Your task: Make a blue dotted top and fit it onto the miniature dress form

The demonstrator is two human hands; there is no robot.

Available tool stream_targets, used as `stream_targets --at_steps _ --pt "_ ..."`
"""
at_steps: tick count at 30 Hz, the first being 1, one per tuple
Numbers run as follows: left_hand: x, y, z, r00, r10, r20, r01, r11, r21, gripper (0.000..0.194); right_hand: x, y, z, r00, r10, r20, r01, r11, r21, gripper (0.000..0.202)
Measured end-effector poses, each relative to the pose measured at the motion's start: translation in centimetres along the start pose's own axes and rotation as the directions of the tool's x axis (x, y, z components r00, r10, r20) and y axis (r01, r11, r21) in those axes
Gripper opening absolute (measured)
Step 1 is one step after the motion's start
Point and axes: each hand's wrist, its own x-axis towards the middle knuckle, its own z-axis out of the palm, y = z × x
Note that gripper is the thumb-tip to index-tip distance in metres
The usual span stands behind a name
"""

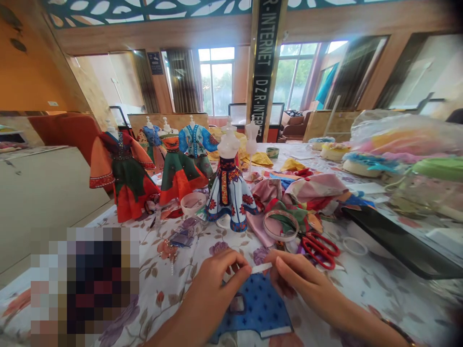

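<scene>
A short white strip [261,268] is stretched between my two hands. My left hand [221,278] pinches its left end between thumb and fingers. Its right end is in the closed fingers of my right hand [302,277]. Directly beneath the hands, a blue piece of cloth [265,301] with a dark pattern lies flat on the table, partly hidden by my hands. Another white band [275,332] runs along its lower right edge, and a small framed patch [238,304] shows near its left side. Red-handled scissors [321,249] lie just beyond my right hand.
Small dress forms wear doll dresses, the nearest a white-and-blue skirt [231,197]. Beside it lie crumpled fabrics [311,190], a tape roll [280,225] and a small bowl [193,204]. A long black flat object [405,241] is at right. A blurred-out patch covers the lower left.
</scene>
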Motion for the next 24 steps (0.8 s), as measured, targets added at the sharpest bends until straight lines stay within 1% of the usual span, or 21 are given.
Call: stream_targets --at_steps 3,6,8,11,14,18,22,24 --pt "-0.1 -0.2 0.0 1.0 0.014 -0.006 -0.014 1.0 0.026 0.02 0.0 0.1 0.0 0.996 -0.08 -0.036 0.071 0.977 -0.202 0.046" --pt "-0.2 -0.4 0.2 0.997 0.077 -0.031 -0.075 0.995 0.068 0.021 0.1 0.3 0.2 0.979 -0.179 -0.092 0.123 0.894 -0.43 0.045" --pt "-0.2 -0.4 0.3 0.993 0.113 -0.038 -0.109 0.99 0.089 0.021 0.1 0.5 0.3 0.967 -0.232 -0.105 0.146 0.842 -0.519 0.04" --pt "-0.2 -0.2 0.5 0.989 0.146 -0.039 -0.141 0.984 0.11 0.021 0.0 0.5 0.3 0.951 -0.294 -0.099 0.182 0.786 -0.591 0.035" --pt "-0.2 -0.1 0.6 0.986 0.162 -0.042 -0.157 0.982 0.107 0.021 -0.2 0.5 0.3 0.934 -0.344 -0.098 0.202 0.733 -0.65 0.034" --pt "-0.3 -0.1 0.6 0.991 0.124 -0.047 -0.12 0.989 0.085 0.021 -0.6 0.5 0.4 0.91 -0.406 -0.083 0.221 0.646 -0.73 0.031" --pt "-0.4 0.1 0.6 0.994 0.101 -0.042 -0.098 0.992 0.074 0.021 -1.0 0.5 0.5 0.86 -0.504 -0.071 0.241 0.526 -0.816 0.03" --pt "-0.4 0.1 0.6 0.995 0.098 -0.033 -0.096 0.993 0.071 0.021 -1.1 0.4 0.6 0.845 -0.53 -0.075 0.243 0.505 -0.829 0.03"
